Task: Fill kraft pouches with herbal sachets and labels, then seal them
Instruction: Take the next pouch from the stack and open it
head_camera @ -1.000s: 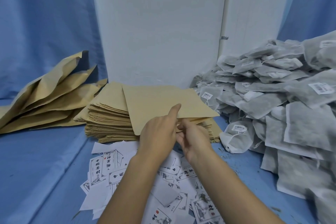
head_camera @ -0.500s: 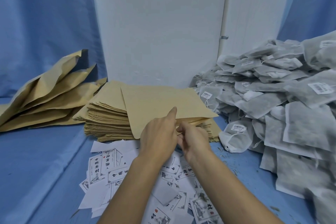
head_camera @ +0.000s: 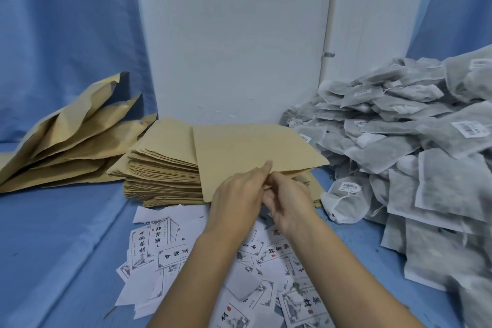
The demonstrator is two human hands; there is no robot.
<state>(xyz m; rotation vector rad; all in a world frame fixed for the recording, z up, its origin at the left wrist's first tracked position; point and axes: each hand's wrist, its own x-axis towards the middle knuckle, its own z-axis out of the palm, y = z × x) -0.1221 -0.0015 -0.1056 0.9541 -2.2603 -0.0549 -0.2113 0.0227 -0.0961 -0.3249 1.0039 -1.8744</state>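
Kraft pouch [head_camera: 253,152] at frame centre, tilted over pouch stack [head_camera: 162,173]; left grip [head_camera: 237,194] and right grip [head_camera: 290,202] both pinch its near edge.

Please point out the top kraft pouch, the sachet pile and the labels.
top kraft pouch [head_camera: 253,146]: head view, its flat upper face.
sachet pile [head_camera: 386,152]: head view, a grey sachet mid-pile.
labels [head_camera: 145,245]: head view, a label with black characters.

Left grip [head_camera: 237,194], right grip [head_camera: 290,202]: bare hands; forearms [head_camera: 202,274] bare to frame edge.
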